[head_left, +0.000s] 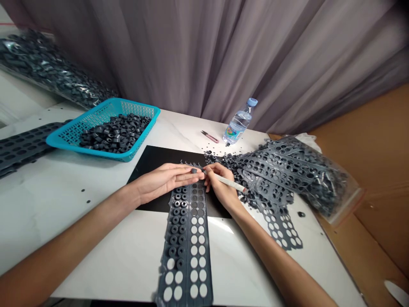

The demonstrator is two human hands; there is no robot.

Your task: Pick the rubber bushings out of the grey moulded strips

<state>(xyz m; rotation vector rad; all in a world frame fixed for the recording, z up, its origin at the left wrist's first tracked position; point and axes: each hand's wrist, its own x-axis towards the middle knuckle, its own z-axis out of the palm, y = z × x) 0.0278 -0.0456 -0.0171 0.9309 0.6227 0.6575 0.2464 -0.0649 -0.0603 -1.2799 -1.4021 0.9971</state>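
My left hand is stretched out flat over the far part of a dark grey rubber sheet. A small dark rubber bushing sits at its fingertips. My right hand is closed around a pale pen-like tool, whose working tip is hidden near the left fingertips. Two columns of round bushings stand in the sheet's left side. Open holes show down its right side and at its near end. Beneath the sheet's far part lies a black mat.
A blue basket of loose bushings stands at left, near a large filled bag and more sheets. Punched sheets and a plastic bag are heaped at right. Behind are a water bottle and thread snips.
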